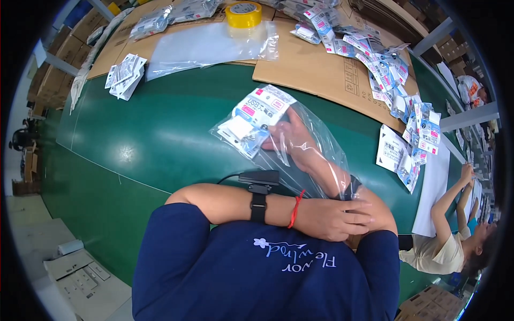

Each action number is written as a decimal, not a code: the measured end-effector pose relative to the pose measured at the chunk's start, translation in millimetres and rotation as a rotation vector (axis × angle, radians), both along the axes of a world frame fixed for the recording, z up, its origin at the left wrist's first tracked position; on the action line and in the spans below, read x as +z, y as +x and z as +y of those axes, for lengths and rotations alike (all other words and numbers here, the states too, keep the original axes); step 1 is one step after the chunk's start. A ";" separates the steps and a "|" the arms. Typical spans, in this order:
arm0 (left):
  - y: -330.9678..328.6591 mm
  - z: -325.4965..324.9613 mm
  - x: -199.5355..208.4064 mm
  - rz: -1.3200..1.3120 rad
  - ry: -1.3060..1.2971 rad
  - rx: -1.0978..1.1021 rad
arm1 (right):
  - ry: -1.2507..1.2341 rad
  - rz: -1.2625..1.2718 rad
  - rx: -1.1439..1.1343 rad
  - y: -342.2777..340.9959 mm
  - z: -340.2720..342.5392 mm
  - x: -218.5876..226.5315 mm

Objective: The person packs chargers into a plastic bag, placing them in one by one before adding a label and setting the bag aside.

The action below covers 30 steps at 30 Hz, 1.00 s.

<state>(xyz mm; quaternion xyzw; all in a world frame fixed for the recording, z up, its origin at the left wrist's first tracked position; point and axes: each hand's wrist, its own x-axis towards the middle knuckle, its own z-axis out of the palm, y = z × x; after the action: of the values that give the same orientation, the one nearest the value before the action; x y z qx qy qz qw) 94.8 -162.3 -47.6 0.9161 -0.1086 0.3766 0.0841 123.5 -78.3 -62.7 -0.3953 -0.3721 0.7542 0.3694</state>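
Note:
My right hand [293,140] is inside a clear plastic bag [326,152], with the film draped along its wrist and forearm. Between its fingers and thumb it holds a stack of charger packs [263,109], white, blue and pink cards with small white blocks, at the bag's far left end. My left hand [334,218] crosses in front of my chest and lies bent over the right forearm, where the bag's near end gathers. Its fingers look closed on the film there, partly hidden. A black strap with a device [259,179] sits on my left forearm, beside a red cord.
Flattened cardboard [305,75] covers the far side of the green table [176,117]. More charger packs [388,72] lie heaped at the right; a small stack of white cards [126,76] is far left. Yellow tape [243,15] rests by flat clear bags [206,45]. Another person [444,235] works at right.

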 end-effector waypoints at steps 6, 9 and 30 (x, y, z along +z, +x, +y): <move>-60.0 45.1 20.3 -0.007 -0.623 0.248 | 0.044 0.095 0.119 46.5 -9.3 -2.3; -77.1 61.1 -9.6 -0.516 -1.742 0.269 | 0.227 -0.253 0.275 91.6 -24.7 10.3; -27.4 61.3 16.1 0.001 -2.379 -0.217 | 0.249 -1.293 -0.521 221.1 -107.7 82.3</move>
<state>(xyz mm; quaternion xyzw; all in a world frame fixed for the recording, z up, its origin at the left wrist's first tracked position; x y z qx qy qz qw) 67.4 -101.1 -31.6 0.2499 0.2313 0.2317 0.9112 344.6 -185.9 19.6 -0.7948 -0.4938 0.2073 0.2855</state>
